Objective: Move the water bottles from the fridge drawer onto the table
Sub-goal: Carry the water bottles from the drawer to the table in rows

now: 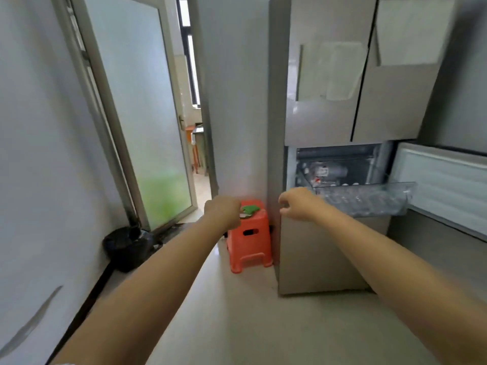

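Note:
The grey fridge point(324, 119) stands at right with a lower door point(445, 185) swung open. Its clear plastic drawer point(369, 200) is pulled out and holds several water bottles point(325, 172), seen blurred through the plastic. My right hand point(296, 202) reaches toward the drawer's left front corner, fingers curled and apart, holding nothing. My left hand point(224, 210) is stretched forward in a loose fist in front of the orange stool, nothing visible in it. No table is in view.
An orange plastic stool point(249, 239) with a green item point(250, 208) on top stands against the fridge's left side. A black bin point(127, 248) sits by the left wall. A frosted glass door point(137, 109) stands ajar, opening to another room.

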### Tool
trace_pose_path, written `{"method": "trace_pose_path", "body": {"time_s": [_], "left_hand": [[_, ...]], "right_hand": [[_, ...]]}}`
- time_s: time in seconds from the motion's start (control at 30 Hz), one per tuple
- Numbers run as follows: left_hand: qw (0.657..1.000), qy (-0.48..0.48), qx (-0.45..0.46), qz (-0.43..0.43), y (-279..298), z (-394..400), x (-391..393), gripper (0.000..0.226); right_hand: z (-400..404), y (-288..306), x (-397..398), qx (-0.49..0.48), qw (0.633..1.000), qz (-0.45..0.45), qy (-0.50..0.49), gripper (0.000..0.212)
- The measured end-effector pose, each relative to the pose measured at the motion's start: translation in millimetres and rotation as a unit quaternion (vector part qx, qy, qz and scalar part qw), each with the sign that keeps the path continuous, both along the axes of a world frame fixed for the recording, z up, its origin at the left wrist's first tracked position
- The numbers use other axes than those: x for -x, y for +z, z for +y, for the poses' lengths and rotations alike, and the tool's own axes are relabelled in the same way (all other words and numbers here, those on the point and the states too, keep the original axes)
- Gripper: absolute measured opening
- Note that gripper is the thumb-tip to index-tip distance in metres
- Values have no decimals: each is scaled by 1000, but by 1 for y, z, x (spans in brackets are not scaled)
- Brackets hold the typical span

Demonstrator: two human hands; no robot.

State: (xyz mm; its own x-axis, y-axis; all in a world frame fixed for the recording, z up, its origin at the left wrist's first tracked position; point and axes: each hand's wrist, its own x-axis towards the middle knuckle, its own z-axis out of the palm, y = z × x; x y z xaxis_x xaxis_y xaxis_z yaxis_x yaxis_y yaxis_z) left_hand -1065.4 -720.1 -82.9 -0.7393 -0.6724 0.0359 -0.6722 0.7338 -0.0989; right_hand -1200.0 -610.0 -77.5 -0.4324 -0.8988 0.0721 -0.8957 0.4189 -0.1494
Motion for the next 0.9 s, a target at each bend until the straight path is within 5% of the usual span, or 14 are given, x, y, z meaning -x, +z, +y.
{"method": "trace_pose_path", "body": {"time_s": [0.43,0.7,0.9], "left_hand": [[996,-78,-41,-4,-22,-4,287,24],[982,-131,-123,-61,-75,-86,426,28],[977,-159,-140,-23,-109,-149,512,28]], "right_hand": [[44,-12,286,-5,990,-45,-132,36],[-27,-65,412,-12,984,-60,-166,29],[-98,-96,493,-41,975,-108,-189,28]]}}
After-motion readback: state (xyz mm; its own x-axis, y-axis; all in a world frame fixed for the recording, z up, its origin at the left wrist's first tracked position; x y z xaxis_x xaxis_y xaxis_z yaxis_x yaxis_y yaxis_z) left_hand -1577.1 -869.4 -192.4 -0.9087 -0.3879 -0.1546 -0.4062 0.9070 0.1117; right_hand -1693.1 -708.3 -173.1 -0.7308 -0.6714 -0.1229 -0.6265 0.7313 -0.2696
